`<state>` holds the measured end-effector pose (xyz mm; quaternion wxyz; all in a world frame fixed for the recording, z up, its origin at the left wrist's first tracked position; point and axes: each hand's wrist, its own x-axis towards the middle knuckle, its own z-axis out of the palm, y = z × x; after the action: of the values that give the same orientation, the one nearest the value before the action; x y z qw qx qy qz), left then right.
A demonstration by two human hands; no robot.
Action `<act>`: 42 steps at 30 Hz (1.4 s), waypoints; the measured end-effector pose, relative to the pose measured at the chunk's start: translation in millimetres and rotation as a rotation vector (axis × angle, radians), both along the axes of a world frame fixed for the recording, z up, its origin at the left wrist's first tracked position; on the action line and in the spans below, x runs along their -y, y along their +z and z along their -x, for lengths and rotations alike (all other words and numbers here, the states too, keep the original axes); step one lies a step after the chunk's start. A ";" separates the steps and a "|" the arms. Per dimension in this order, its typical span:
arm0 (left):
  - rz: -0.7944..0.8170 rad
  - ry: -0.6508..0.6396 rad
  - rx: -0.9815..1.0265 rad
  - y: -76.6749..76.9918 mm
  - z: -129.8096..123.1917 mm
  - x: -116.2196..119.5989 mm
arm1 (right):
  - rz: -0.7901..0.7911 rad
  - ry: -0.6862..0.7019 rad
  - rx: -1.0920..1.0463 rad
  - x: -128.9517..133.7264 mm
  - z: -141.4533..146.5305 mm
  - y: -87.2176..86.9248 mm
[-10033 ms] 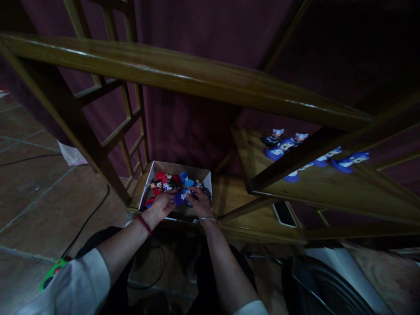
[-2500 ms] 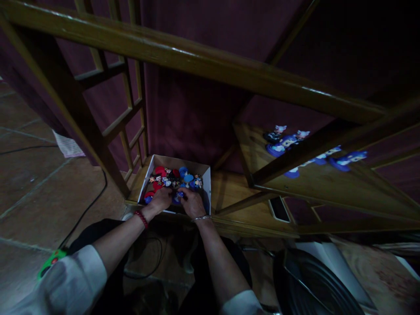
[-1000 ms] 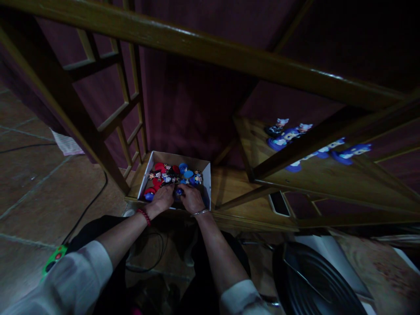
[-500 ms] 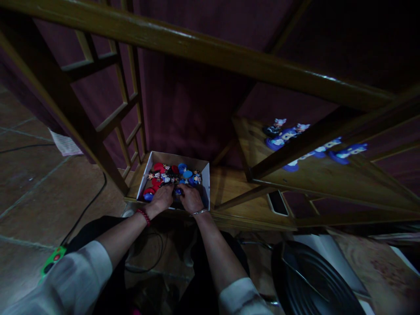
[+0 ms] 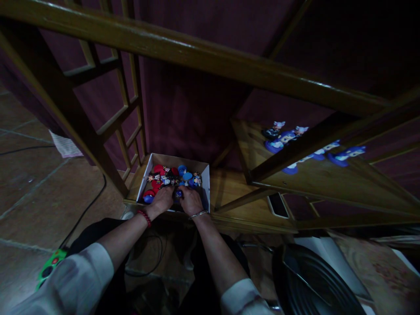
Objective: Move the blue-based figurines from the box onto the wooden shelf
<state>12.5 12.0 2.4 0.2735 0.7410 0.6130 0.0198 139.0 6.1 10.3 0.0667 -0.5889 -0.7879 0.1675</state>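
Note:
An open white box (image 5: 206,189) stands on the low wooden shelf, with several small figurines lying in it. Red-based figurines (image 5: 160,169) are at its left and blue ones (image 5: 196,179) at its right. Over the front part of the box, my left hand (image 5: 164,197) and my right hand (image 5: 190,200) are close together, fingers curled downward. Between them a small dark blue figurine (image 5: 179,193) shows, held at the fingertips of my right hand. What the left fingertips hold, if anything, is hidden.
On the higher shelf (image 5: 262,166) at the right stand several figurines with blue or dark bases. A phone (image 5: 278,204) lies on the low shelf. Wooden beams (image 5: 197,50) cross above and beside my hands. A black stool (image 5: 311,280) is at the lower right.
The view has shifted slightly. Both hands stay over the front of the box, with the dark blue figurine still between them.

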 end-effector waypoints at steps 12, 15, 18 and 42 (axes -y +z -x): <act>-0.003 0.009 -0.018 -1.3 -1.8 -0.4 | 0.001 0.018 0.043 -0.2 2.2 4.3; 0.000 0.011 -0.012 -2.2 -1.9 -1.6 | -0.007 0.037 0.057 -0.8 2.9 4.6; 0.011 0.013 -0.010 -1.0 -2.2 -1.8 | -0.006 0.039 0.062 -1.2 3.2 4.2; 0.003 -0.009 0.003 7.1 11.7 0.7 | 0.071 0.002 0.015 -1.3 -1.8 4.7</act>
<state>0.8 11.3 9.5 0.2754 0.7434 0.6093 0.0189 140.8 7.4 15.1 0.0395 -0.5914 -0.7824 0.1910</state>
